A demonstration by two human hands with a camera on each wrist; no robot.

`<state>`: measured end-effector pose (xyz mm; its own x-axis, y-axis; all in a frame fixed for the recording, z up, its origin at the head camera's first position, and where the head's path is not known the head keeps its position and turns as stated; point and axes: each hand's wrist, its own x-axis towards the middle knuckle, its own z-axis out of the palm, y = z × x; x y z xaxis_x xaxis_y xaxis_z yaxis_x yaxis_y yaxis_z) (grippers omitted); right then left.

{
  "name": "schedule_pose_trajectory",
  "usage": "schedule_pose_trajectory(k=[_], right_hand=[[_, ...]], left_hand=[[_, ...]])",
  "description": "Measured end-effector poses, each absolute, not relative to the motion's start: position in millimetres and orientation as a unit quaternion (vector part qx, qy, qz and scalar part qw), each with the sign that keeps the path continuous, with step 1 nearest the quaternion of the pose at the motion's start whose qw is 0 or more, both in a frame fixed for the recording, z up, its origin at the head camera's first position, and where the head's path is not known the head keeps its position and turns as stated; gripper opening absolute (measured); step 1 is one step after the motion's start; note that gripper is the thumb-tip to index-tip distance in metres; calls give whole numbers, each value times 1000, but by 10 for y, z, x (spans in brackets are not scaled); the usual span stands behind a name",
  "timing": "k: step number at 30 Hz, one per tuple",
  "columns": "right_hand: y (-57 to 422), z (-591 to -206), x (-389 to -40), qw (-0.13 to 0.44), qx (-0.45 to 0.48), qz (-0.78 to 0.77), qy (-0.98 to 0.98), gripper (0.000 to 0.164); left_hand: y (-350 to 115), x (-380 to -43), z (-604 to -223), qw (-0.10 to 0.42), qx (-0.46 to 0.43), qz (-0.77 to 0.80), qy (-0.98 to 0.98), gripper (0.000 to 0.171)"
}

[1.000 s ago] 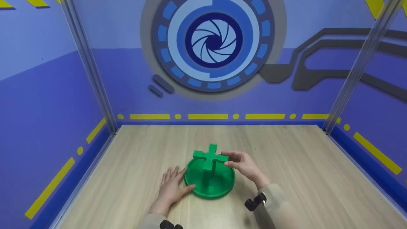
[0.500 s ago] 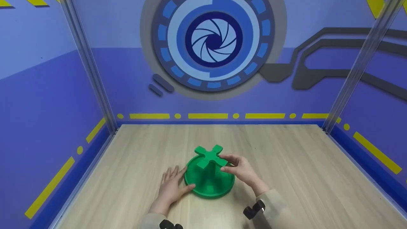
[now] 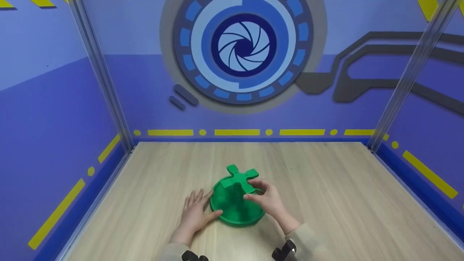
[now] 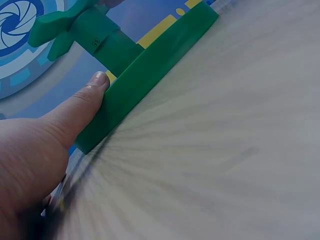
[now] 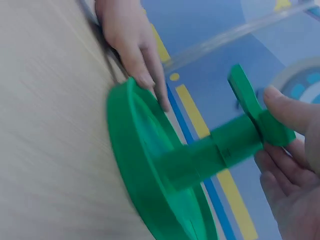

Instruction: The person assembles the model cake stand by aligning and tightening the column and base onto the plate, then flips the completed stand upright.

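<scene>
Above dish [image 3: 237,222], cross [image 3: 240,178] at new angle

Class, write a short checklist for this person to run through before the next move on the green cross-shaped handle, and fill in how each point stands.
1. Left hand steadies the round green dish: ok, thumb and fingers are at its rim.
2. Dish sits flat on the wooden table top: ok.
3. Green column stands square to the dish: ok.
4. Right hand is at the green cross-shaped handle: ok, thumb and fingers straddle one arm.
5. That grip is firm: cannot tell.
6. Column is fully fastened to the dish: cannot tell.
</scene>
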<state>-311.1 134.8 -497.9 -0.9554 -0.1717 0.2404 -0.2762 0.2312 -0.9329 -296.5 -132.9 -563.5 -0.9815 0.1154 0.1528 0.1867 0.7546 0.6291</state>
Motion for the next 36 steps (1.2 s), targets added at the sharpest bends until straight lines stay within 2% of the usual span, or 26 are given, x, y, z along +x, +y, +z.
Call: schedule_pose_trajectory(k=[8, 16, 27, 31, 36], right_hand=[[1181, -5020, -3008, 95, 118, 571, -807, 46], [1200, -4978, -2983, 101, 122, 561, -813, 49], [1500, -4789, -3245, 151, 109, 584, -790, 38], [1584, -4780, -3392, 129, 101, 580, -798, 42], [1667, -4838, -3562, 62, 127, 585, -799, 49]], left_hand=[[-1320, -2959, -5634, 48, -76, -333, -939, 89], [-1328, -2962, -5628, 47, -79, -335, -938, 89], [-1336, -2972, -5636, 45, -79, -338, -937, 90], [-1329, -2962, -5639, 48, -79, -342, -935, 89], [-1320, -2962, -5643, 51, -79, -343, -935, 89]])
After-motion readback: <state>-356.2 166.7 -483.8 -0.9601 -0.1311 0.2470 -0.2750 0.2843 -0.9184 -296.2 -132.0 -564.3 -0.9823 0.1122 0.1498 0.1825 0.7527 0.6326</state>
